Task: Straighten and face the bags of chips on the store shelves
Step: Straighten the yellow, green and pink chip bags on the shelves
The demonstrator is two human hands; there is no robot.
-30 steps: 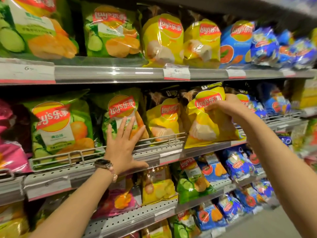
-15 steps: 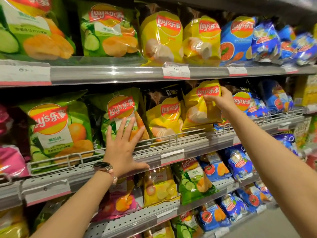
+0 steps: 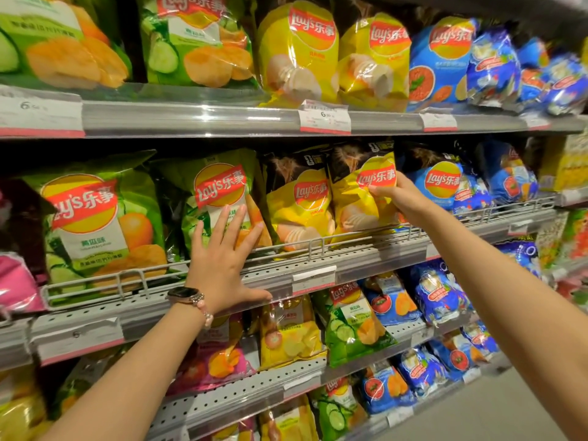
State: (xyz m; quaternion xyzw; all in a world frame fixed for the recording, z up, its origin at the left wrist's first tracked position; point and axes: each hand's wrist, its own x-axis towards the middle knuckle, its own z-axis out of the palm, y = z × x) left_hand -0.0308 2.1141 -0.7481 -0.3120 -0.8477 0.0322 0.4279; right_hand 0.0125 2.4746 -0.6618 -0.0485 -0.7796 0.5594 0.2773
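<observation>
Right hand (image 3: 401, 198) grips yellow chip bag (image 3: 356, 198) at its right edge, upright behind the wire rail (image 3: 318, 241); left hand (image 3: 222, 262), fingers spread flat, presses green bag (image 3: 216, 192); neighbouring bags touch both sides.

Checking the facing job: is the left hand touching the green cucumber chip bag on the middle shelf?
Touching. The head view shows the left hand with straight fingers flat on the green bag.

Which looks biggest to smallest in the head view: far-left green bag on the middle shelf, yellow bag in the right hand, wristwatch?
1. Far-left green bag, though it sits nearer the camera, so true size is unsure.
2. Yellow bag gripped by the right hand.
3. Wristwatch.
</observation>
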